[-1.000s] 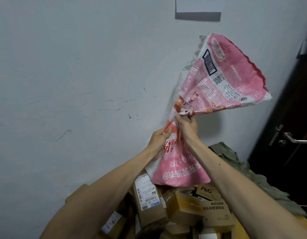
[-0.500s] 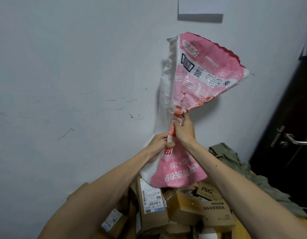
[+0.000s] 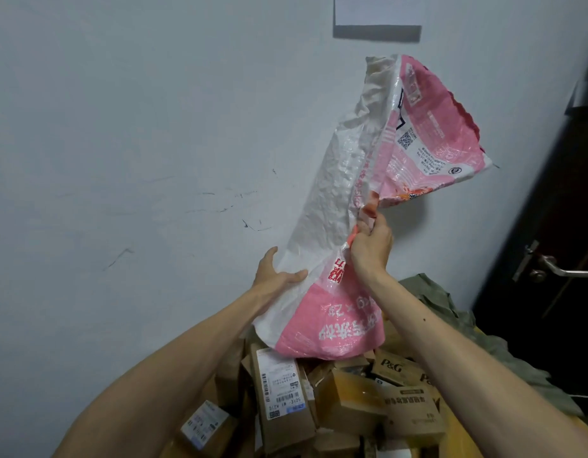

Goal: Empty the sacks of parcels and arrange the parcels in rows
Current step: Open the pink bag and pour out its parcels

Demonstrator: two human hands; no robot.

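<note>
Head view: a pink and white sack (image 3: 348, 200) is held up in front of a pale wall (image 3: 121, 143), its print upside down. The right hand (image 3: 372, 242) is clenched round the sack's bunched middle, with the fabric gathered tight in the fist. Above that grip the sack fans out wide, up and to the right. The left hand (image 3: 276, 276) holds the white side lower down. Its thumb lies across the front of the fabric, and the fingers behind are mostly hidden. Both forearms reach up from the lower edge of the picture.

The sack's lower end hangs over a heap of parcels (image 3: 352, 401). Whether it touches them cannot be told. The parcels are brown cardboard boxes lying jumbled at all angles, not in rows. One tall box (image 3: 279, 421) with a white barcode label leans just under the sack's left corner. A box marked P&G (image 3: 396, 370) lies right of it, beside the right forearm.

Right of the heap a crumpled green cloth (image 3: 457, 322) lies against the wall. Beyond it stands a dark door (image 3: 550, 226) with a metal handle (image 3: 566, 271). A sheet of paper (image 3: 378, 9) is fixed to the wall above the sack.
</note>
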